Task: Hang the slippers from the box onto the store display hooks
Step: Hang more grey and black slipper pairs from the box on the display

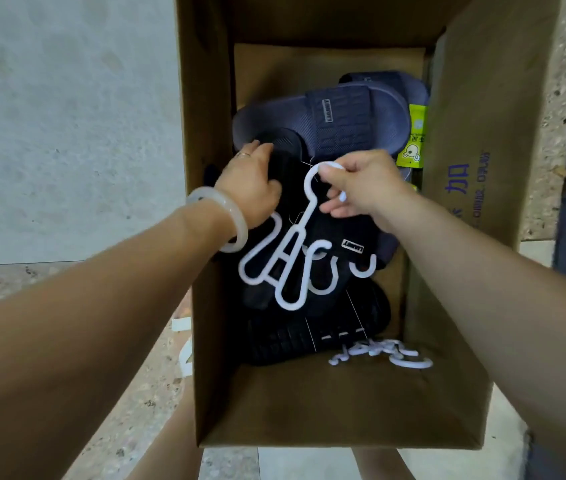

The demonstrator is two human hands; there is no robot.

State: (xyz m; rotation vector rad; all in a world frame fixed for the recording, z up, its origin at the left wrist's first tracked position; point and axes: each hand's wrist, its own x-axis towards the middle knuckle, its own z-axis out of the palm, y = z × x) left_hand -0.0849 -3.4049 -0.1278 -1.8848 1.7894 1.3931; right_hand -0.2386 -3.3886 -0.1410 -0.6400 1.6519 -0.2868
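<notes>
Grey concrete wall (pixel 67 116) fills the left side, with speckled stone floor (pixel 143 403) below it. Beside them stands an open brown cardboard box (pixel 344 410), and both of the person's arms reach down into it. On the left wrist sits a pale, milky bangle (pixel 221 216). The left hand (pixel 248 183), a thin ring on one finger, has its fingers curled over the edge of a black ribbed slipper (pixel 330 237) lying in the middle of the box. Across that slipper lies a white plastic slipper hanger (pixel 285 268), its top loop pinched between the fingers of the right hand (pixel 357 188). Nearer the person, a second black slipper (pixel 292 337) lies sole-up, and just beside it on the box bottom rests another white plastic hanger (pixel 385 353). At the far end of the box are navy blue slide slippers (pixel 337 116), with a yellow-green paper tag (pixel 413 140) against the right wall. Blue printed characters (pixel 461 188) mark the right flap.
</notes>
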